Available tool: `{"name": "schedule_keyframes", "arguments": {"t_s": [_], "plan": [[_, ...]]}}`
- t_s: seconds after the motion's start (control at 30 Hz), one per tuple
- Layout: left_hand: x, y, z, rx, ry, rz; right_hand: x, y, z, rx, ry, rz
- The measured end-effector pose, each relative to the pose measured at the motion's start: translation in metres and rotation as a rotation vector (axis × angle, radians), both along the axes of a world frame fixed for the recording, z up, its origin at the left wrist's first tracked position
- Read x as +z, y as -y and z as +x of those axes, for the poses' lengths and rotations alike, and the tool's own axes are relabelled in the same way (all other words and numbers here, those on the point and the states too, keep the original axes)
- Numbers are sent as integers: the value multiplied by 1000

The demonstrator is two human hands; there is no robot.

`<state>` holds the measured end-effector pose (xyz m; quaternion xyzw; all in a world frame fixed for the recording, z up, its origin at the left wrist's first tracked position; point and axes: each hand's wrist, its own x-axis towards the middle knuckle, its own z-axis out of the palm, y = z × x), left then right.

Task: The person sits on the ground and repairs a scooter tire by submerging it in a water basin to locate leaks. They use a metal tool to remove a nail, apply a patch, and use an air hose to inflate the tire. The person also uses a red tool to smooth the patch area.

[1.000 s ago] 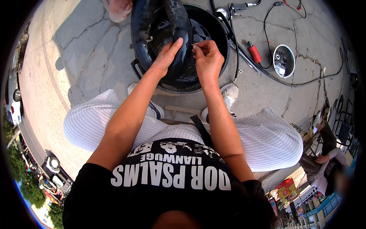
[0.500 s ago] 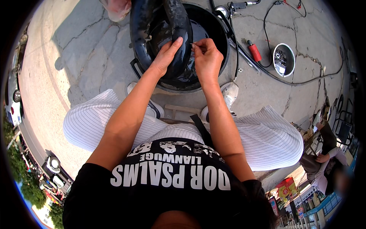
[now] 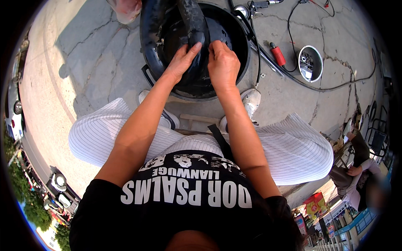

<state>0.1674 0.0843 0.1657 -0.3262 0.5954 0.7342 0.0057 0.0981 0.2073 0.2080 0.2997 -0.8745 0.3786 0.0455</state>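
A wet, black, inflated inner tube (image 3: 194, 27) stands partly in a round black basin (image 3: 245, 46) with water in it. My left hand (image 3: 181, 63) grips the near part of the tube from its left side, thumb laid on top. At the tube's right side is my right hand (image 3: 225, 67), its fingers pinched together and touching or nearly touching the rubber. What these fingertips pinch is hidden now; earlier a tiny thin light-coloured piece showed at them.
Right of the basin are a round pressure gauge (image 3: 241, 11), black hoses, a red-handled tool (image 3: 277, 55) and a metal bowl (image 3: 310, 63) of small metal parts. A clear plastic bag (image 3: 127, 10) lies at far left. Another person (image 3: 360, 175) sits at far right.
My right hand has moved slightly left and turned, bringing its fingertips up to the tube's side. The thin piece is out of sight. My left hand keeps its grip.
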Motion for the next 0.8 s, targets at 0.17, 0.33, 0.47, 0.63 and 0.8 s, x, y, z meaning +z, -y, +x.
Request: {"name": "schedule_keyframes", "arguments": {"t_s": [0.17, 0.33, 0.47, 0.63, 0.8], "plan": [[1, -2, -2, -22, 0, -40, 2, -2, -1, -16, -140, 55], [-4, -2, -2, -19, 30, -85, -6, -1, -2, -24, -102, -1], [-7, -2, -2, -24, 50, -105, -9, -1, -2, -25, -64, -31], [-14, -2, -2, -20, 59, -153, -9, 0, -1, -70, -12, -63], [-8, -1, -3, -25, 59, -142, -5, -3, -1, -97, 39, -58]]}}
